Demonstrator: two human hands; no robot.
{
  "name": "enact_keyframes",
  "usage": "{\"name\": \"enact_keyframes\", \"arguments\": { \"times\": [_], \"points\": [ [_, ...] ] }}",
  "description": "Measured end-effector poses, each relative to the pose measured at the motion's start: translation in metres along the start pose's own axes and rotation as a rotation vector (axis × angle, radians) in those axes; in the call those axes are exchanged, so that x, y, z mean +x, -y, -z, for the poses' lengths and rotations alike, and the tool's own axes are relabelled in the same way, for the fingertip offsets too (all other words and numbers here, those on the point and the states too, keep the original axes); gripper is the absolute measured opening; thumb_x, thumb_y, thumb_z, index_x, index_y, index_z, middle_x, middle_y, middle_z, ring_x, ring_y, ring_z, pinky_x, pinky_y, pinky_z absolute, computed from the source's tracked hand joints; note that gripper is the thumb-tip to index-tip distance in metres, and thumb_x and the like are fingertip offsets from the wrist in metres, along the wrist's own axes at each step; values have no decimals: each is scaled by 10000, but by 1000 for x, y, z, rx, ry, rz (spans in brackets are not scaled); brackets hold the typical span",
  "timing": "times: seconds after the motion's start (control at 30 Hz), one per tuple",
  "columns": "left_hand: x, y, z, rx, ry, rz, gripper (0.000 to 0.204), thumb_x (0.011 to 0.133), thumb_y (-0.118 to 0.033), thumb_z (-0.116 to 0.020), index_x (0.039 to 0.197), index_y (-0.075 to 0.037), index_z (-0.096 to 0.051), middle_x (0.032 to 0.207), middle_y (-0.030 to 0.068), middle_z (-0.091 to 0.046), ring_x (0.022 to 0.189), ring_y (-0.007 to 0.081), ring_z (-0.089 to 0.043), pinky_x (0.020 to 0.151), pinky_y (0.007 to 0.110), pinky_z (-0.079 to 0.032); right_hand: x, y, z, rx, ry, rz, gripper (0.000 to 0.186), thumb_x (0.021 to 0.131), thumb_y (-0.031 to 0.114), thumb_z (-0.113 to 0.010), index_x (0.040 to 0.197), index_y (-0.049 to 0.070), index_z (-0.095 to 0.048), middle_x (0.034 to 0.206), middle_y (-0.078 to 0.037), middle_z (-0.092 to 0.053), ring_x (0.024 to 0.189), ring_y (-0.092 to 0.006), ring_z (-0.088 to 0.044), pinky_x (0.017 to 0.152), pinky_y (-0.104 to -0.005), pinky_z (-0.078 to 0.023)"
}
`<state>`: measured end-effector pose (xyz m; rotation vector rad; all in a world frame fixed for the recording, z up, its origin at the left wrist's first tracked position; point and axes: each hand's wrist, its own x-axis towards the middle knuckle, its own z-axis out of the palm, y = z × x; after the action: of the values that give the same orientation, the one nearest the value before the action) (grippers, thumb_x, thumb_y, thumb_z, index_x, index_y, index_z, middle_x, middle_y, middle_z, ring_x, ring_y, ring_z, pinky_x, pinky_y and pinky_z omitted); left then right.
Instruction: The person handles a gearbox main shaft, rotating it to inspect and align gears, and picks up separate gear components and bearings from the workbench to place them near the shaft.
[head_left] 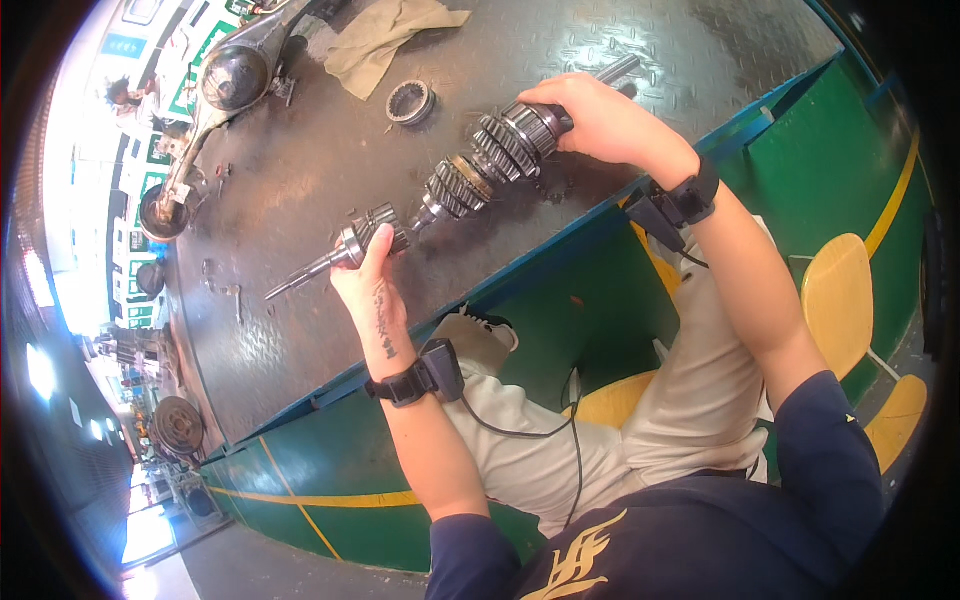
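Note:
My left hand [370, 286] is closed around a short splined gear shaft [312, 271], its thumb lying by the gear teeth and its thin end pointing to the lower left. My right hand [607, 122] grips the upper right part of a longer transmission shaft [460, 188] carrying several steel gears and a brass-coloured ring. Both shafts lie roughly in one line just over the metal tabletop. The longer one's narrow tip meets or nearly meets the geared end of the short one; whether they are joined I cannot tell. Behind them rests a toothed ring sleeve [410, 103].
The dark steel table [290, 180] has a blue front edge. A tan cloth [390, 42] lies at the back, left of it a large axle housing [236, 78]. A small bolt-like part [234, 300] lies at left. Yellow-seated stools [838, 305] stand at right.

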<state>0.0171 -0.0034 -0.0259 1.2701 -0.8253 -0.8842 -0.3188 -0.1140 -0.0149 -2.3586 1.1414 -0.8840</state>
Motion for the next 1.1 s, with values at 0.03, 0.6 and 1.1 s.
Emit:
{"name": "enact_keyframes", "arguments": {
  "times": [0.03, 0.6, 1.1],
  "points": [
    [-2, 0, -4, -19, -16, 34, 284, 888, -41, -831, 1133, -44, -686, 1020, 62, -751, 873, 161, -732, 743, 310, -608, 1, -3, -2, 24, 1, 0, 576, 715, -94, -752, 1283, -28, -689, 1228, -224, -720, 1190, -425, -656, 1045, -452, -530],
    [-19, 16, -25, -152, -48, 176, 183, 925, -142, -829, 1055, -57, -732, 979, 57, -769, 878, 172, -727, 783, 339, -574, 0, -16, -3, 84, 94, -40, 668, 704, -35, -808, 1352, 42, -663, 1303, -154, -677, 1255, -372, -609, 1108, -440, -481],
    [-18, 8, -48, -250, -77, 177, 208, 913, -119, -843, 1060, -43, -717, 986, 64, -752, 866, 180, -726, 733, 321, -577, 2, -20, 3, 183, 136, -109, 688, 661, -41, -835, 1328, -35, -668, 1229, -195, -733, 1141, -345, -689, 1032, -397, -529]
  ]
}}
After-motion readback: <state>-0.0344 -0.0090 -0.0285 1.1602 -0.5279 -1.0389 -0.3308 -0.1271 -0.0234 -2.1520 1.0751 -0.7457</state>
